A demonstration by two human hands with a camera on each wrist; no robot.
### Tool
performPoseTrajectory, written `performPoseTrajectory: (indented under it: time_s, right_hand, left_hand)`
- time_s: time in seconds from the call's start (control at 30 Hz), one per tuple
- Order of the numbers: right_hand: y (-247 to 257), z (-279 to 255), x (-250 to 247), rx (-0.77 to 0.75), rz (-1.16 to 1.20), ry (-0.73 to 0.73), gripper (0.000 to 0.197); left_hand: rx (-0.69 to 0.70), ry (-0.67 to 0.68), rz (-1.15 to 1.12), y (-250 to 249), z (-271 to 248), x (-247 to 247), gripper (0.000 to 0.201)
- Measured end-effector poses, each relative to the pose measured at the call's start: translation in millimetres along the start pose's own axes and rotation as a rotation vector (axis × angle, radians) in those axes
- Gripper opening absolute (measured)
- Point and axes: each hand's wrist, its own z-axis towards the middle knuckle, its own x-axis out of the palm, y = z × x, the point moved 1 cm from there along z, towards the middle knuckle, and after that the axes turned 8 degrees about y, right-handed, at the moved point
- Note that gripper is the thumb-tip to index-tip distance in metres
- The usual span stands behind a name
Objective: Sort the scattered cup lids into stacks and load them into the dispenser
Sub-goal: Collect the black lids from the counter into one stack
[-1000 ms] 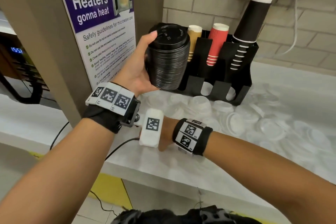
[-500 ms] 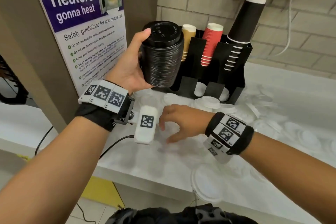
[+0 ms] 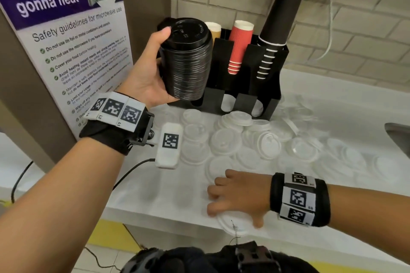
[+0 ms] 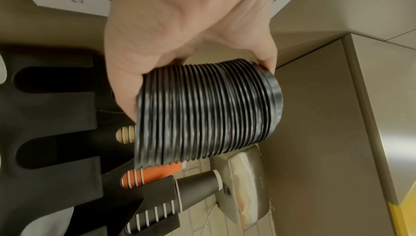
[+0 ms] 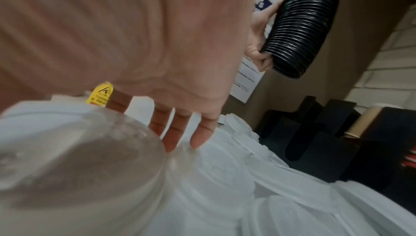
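My left hand grips a tall stack of black lids upright, in front of the left end of the black dispenser. The left wrist view shows the thumb and fingers curled round the stack. My right hand lies palm down at the counter's front edge, fingers straight, over a white lid that overhangs the edge. In the right wrist view the fingers reach past a clear lid under the palm. Several scattered white and clear lids cover the counter between my hands.
The dispenser's upper slots hold brown, red and black cups, with white lids in its lower slots. A postered panel stands left, a brick wall behind, a sink rim far right.
My right hand has come out from under my left wrist, moving right and back to the counter's front edge, onto the overhanging lid. The left hand keeps the black stack where it was.
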Motion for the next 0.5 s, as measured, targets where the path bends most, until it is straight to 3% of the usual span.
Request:
performPoseTrajectory:
  time_s: [0.13, 0.23, 0.4, 0.43, 0.5]
  right_hand:
    - [-11.2, -5.3, -15.2, 0.008, 0.423, -0.202, 0.091]
    - [-48.0, -15.0, -24.5, 0.202, 0.529, -0.344, 0.089]
    - [-115.4, -23.2, -22.0, 0.682, 0.378, -0.147, 0.099]
    - [-122.7, -20.9, -22.8, 0.736, 0.369, -0.140, 0.105]
    - [-129.2, -8.7, -34.3, 0.738, 0.414, -0.260, 0.105]
  left_hand:
    - [0.018, -0.017, -0.016, -3.4, -3.3, 2.6, 0.047]
    - [0.045, -0.030, -0.031, -11.8, -9.3, 5.6, 0.049]
    - [0.077, -0.123, -0.061, -20.3, -19.5, 10.3, 0.071]
    - [0.085, -0.138, -0.057, -21.1, -21.6, 10.5, 0.072]
    - [0.107, -0.173, -0.045, -23.2, -25.4, 9.2, 0.073]
